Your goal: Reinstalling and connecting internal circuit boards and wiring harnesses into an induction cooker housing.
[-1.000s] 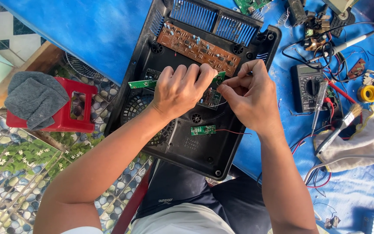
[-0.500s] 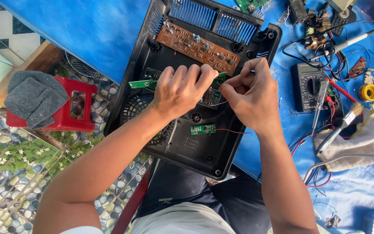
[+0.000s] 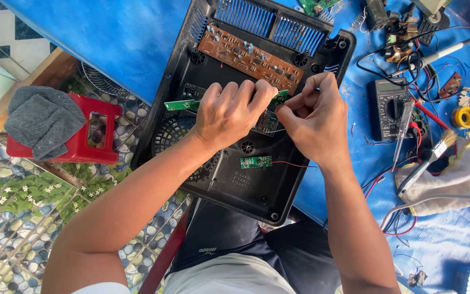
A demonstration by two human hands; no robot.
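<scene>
A long green circuit board (image 3: 183,104) lies across the middle of an open black plastic case (image 3: 235,179), which rests on a blue table (image 3: 115,38). The left hand (image 3: 229,111) is curled over the board, fingers bent down onto it; whether it grips the board or only presses on it cannot be told. The right hand (image 3: 314,120) is just beside the left, thumb and forefinger pinched together at the board's right end, on something too small to make out. Above the hands, a brown circuit board (image 3: 246,54) sits inside the case below its vent slots. Below them lies a small green board (image 3: 255,161) with a red wire. To the right on the table are a black multimeter (image 3: 387,109), a screwdriver (image 3: 401,136), a brush (image 3: 431,158) and a white cloth (image 3: 463,174). On the left stands a red stool (image 3: 91,147) with a grey cloth (image 3: 42,120) on it.
</scene>
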